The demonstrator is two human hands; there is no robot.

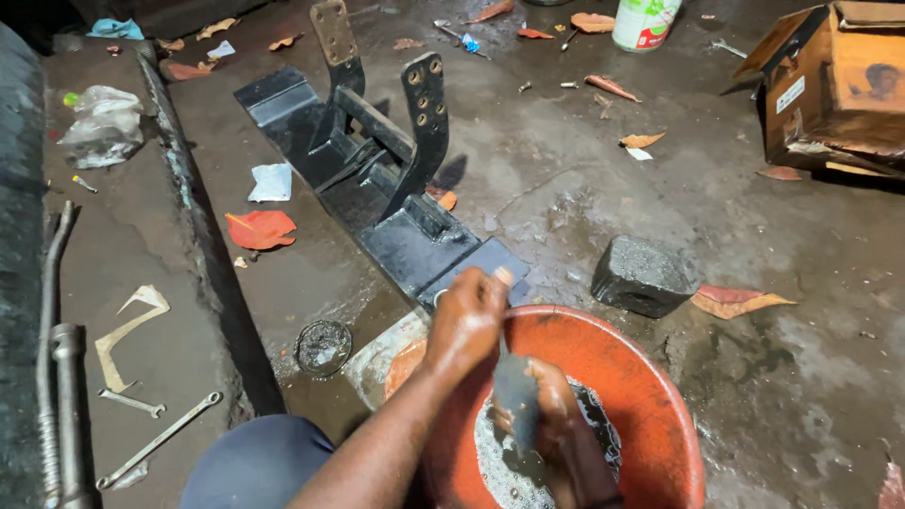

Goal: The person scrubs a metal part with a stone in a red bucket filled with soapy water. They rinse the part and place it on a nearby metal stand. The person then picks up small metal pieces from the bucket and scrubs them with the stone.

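The left hand [468, 316] is raised above the near rim of an orange basin [650, 396], its wrist bent and its fingers curled around what appears to be the thin handle of a brush; the grip is partly hidden, so the tool cannot be named with certainty. The right hand [556, 429] is lowered into the basin and is clenched around a dark grey, wet object [516, 401], which is held upright over dark, foamy liquid. The object is coated in grime, and its shape cannot be made out clearly.

Beyond the basin, a black metal bracket assembly [377, 179] with drilled upright plates is laid on the wet concrete floor. A grey stone block [643, 273] is set just beside the basin. At the upper right a torn brown cardboard box [834, 85] with a white rectangular label is seen, and at the top edge a white container [643, 21] with a green and red label.
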